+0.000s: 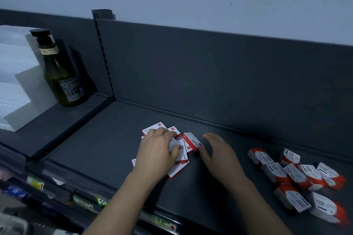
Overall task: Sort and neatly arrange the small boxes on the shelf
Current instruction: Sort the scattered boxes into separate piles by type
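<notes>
Flat white-and-red cardboard boxes (178, 169) on the dark grey metal shelf (95, 149) are gripped by the curled left hand (157, 151), the right hand (217, 153) held open beside.

1. The left hand (157, 151) lies palm down, its fingers curled over the boxes (177, 169) and its thumb pressed against one of them.
2. The right hand (217, 155) is just beside it, fingers straight and together, palm turned toward the left hand, thumb apart.
3. Both forearms are bare, reach in from the bottom edge and converge.
</notes>
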